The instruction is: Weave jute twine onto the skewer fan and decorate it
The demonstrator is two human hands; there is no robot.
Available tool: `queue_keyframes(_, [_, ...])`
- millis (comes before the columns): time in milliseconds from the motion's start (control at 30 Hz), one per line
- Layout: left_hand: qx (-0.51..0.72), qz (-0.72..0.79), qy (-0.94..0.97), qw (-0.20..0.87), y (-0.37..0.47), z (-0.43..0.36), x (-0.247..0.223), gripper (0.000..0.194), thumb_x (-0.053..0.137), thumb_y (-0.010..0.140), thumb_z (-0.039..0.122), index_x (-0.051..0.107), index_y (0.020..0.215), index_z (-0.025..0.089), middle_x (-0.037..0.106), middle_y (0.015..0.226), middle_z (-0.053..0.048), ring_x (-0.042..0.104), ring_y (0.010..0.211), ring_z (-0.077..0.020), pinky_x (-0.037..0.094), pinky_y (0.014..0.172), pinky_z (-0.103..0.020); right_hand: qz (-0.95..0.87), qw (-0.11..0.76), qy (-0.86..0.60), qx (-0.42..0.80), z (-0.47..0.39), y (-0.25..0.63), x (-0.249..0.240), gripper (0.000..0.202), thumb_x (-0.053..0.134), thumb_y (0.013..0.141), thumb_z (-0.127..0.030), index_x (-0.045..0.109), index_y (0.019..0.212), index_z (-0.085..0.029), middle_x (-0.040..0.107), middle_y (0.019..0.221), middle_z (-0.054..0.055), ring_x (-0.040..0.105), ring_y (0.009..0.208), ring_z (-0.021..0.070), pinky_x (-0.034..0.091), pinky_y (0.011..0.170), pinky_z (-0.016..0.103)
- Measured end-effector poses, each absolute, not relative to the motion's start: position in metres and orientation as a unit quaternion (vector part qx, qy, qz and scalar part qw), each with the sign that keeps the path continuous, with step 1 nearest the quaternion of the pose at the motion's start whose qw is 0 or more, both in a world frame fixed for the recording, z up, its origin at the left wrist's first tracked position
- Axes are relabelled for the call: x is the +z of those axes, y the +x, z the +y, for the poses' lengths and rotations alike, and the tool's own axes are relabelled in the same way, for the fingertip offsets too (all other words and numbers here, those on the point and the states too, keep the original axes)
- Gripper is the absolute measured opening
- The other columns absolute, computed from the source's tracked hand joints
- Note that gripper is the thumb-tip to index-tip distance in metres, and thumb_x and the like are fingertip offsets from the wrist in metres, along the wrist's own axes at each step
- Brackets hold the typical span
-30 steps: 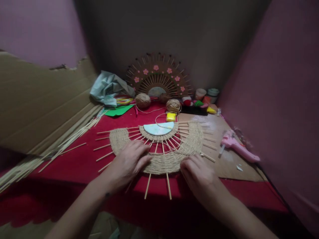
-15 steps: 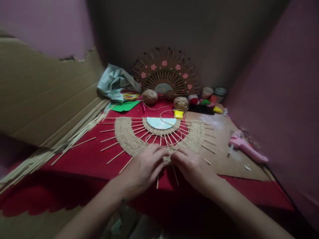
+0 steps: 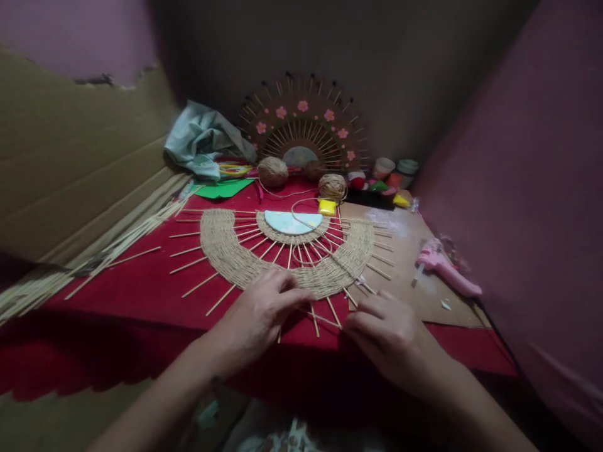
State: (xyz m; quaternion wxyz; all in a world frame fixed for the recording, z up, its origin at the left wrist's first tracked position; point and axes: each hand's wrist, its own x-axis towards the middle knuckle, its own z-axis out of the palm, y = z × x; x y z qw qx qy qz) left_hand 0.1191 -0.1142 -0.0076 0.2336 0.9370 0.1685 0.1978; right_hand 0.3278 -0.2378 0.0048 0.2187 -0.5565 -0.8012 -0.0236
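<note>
A pink glue gun [image 3: 443, 267] lies right — green sheet [image 3: 223, 189], crumpled cloth [image 3: 200, 141] left.

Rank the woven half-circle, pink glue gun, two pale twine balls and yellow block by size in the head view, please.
Woven half-circle
Pink glue gun
Left twine ball, right twine ball: too alike to rank
Yellow block
</note>
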Motion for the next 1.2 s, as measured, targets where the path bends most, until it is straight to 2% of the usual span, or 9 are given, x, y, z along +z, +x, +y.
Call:
queue_keyframes(200, [0.151, 0.188, 0.945, 0.221, 0.121, -0.116, 0.005, 0.022, 0.040, 0.094, 0.023, 0.060, 0.103, 0.021, 0.054, 0.098, -0.007, 0.048, 0.091, -0.0178, 0.043, 0.078, -0.032, -0.812, 0.198, -0.548, -0.031, -0.247, 0.328, -0.005, 0.026, 0.044, 0.086, -0.010, 0.061, 0.067, -0.015, 0.052, 0.066, 0.004, 0.040, 0.064, 0.0137, 0.031, 0.060, 0.030])
queue_keyframes(433, [0.142, 0.156, 0.972, 0.101, 0.143, -0.126, 0.004, 0.023, 0.039, 0.095, 0.023, 0.061, 0.103, 0.021, 0.052, 0.086, -0.006, 0.046, 0.079, -0.0167, 0.039, 0.066, -0.029, -0.821, 0.212, -0.529, -0.040, -0.248, 0.332, -0.007, 0.026, 0.044, 0.085, -0.009, 0.060, 0.065, -0.014, 0.052, 0.067, 0.005, 0.038, 0.064, 0.0144, 0.030, 0.058, 0.029])
queue_keyframes(600, [0.119, 0.078, 0.990, -0.015, 0.165, -0.123, 0.000, 0.016, 0.044, 0.091, 0.018, 0.060, 0.091, 0.016, 0.054, 0.091, -0.009, 0.047, 0.080, -0.0190, 0.040, 0.070, -0.033, -0.812, 0.205, -0.541, -0.076, -0.243, 0.335, -0.010, 0.025, 0.045, 0.085, -0.010, 0.059, 0.066, -0.014, 0.051, 0.068, 0.005, 0.036, 0.064, 0.0145, 0.028, 0.058, 0.030])
queue_keyframes(733, [0.093, 0.028, 0.993, -0.060, 0.172, -0.117, 0.004, 0.010, 0.049, 0.088, 0.017, 0.057, 0.093, 0.015, 0.055, 0.097, -0.010, 0.049, 0.087, -0.0224, 0.041, 0.074, -0.036, -0.827, 0.192, -0.522, -0.084, -0.242, 0.337, -0.009, 0.024, 0.045, 0.085, -0.009, 0.059, 0.067, -0.015, 0.052, 0.069, 0.005, 0.036, 0.064, 0.0145, 0.029, 0.060, 0.030])
queue_keyframes(933, [0.075, -0.014, 0.993, -0.091, 0.180, -0.120, 0.009, 0.010, 0.049, 0.088, 0.019, 0.057, 0.093, 0.015, 0.057, 0.097, -0.010, 0.051, 0.088, -0.0233, 0.040, 0.071, -0.036, -0.842, 0.186, -0.503, -0.049, -0.243, 0.342, -0.005, 0.027, 0.042, 0.089, -0.009, 0.063, 0.073, -0.015, 0.054, 0.070, 0.004, 0.040, 0.064, 0.0139, 0.032, 0.059, 0.029])
queue_keyframes(1100, [0.042, -0.034, 0.996, -0.072, 0.186, -0.119, 0.009, 0.014, 0.045, 0.091, 0.021, 0.058, 0.092, 0.016, 0.058, 0.098, -0.009, 0.052, 0.083, -0.0203, 0.037, 0.060, -0.031, -0.838, 0.200, -0.506, -0.038, -0.245, 0.343, -0.005, 0.027, 0.043, 0.089, -0.010, 0.066, 0.076, -0.014, 0.056, 0.070, 0.005, 0.043, 0.064, 0.0138, 0.032, 0.057, 0.029])
queue_keyframes(1200, [0.054, -0.038, 0.996, -0.056, 0.184, -0.115, 0.011, 0.017, 0.042, 0.093, 0.019, 0.058, 0.097, 0.016, 0.057, 0.104, -0.009, 0.052, 0.088, -0.0197, 0.038, 0.064, -0.030, -0.843, 0.182, -0.504, -0.045, -0.244, 0.343, -0.005, 0.027, 0.042, 0.090, -0.011, 0.067, 0.080, -0.015, 0.057, 0.071, 0.005, 0.044, 0.065, 0.0142, 0.033, 0.058, 0.030])
